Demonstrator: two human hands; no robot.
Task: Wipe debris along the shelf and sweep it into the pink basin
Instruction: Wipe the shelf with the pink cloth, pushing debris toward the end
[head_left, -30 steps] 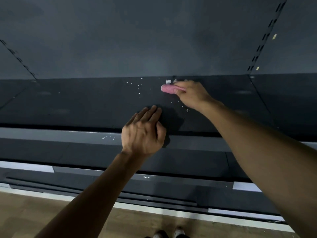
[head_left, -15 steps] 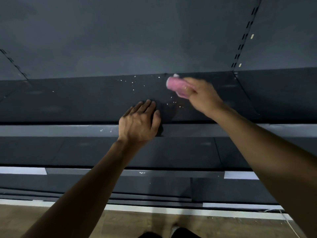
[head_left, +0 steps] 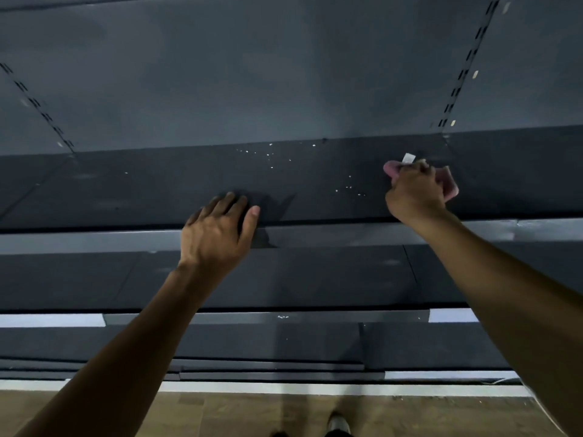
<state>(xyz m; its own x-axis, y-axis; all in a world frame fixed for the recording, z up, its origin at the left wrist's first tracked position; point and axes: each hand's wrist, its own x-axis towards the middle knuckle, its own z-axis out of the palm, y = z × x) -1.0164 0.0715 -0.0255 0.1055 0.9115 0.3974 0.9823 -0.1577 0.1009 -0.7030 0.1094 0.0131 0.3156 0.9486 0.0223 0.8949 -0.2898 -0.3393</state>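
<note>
We see the right hand (head_left: 415, 193) gripping a crumpled pink cloth (head_left: 449, 186) near the dark grey metal shelf's (head_left: 126, 190) back edge. The left hand (head_left: 217, 231) rests flat, fingers relaxed, on its front edge. White crumb debris (head_left: 271, 157) lies between.

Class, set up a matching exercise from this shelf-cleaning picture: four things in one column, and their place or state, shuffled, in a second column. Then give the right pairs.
Things
1. left hand
2. right hand
3. white specks
4. shoe

Place or state
A. on the wooden floor
B. grips a pink cloth
C. scattered near the back of the shelf
D. rests on the shelf's front edge

Pairs: 1-D, 2-B, 3-C, 4-A
</note>
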